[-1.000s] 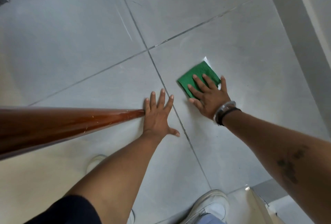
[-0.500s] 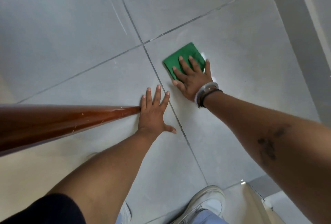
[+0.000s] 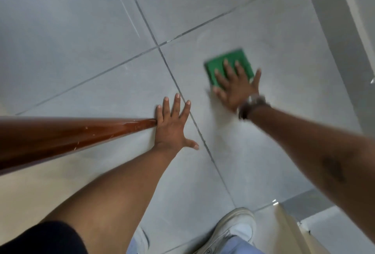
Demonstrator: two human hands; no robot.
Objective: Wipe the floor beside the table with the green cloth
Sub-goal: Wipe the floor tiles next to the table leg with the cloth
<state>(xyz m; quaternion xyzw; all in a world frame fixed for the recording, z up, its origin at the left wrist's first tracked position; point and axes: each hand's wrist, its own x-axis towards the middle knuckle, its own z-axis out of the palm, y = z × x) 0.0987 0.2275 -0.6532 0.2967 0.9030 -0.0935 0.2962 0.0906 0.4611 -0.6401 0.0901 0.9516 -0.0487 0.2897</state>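
The green cloth (image 3: 222, 63) lies flat on the grey tiled floor (image 3: 284, 36), right of the grout cross. My right hand (image 3: 236, 88) presses down on it with fingers spread, covering its near half; both are motion-blurred. A watch and a dark band sit on that wrist. My left hand (image 3: 172, 126) rests flat on the floor with fingers apart and holds nothing. Its little-finger side touches the foot of the brown wooden table leg (image 3: 71, 135).
A grey skirting and pale wall (image 3: 334, 30) run along the right edge. My white shoe (image 3: 237, 227) stands at the bottom centre, with a beige panel (image 3: 290, 231) beside it at the bottom right. Bare tiles stretch to the upper left.
My right hand slid the cloth up and left across the tile, then back to the right. The left hand stayed planted by the table leg.
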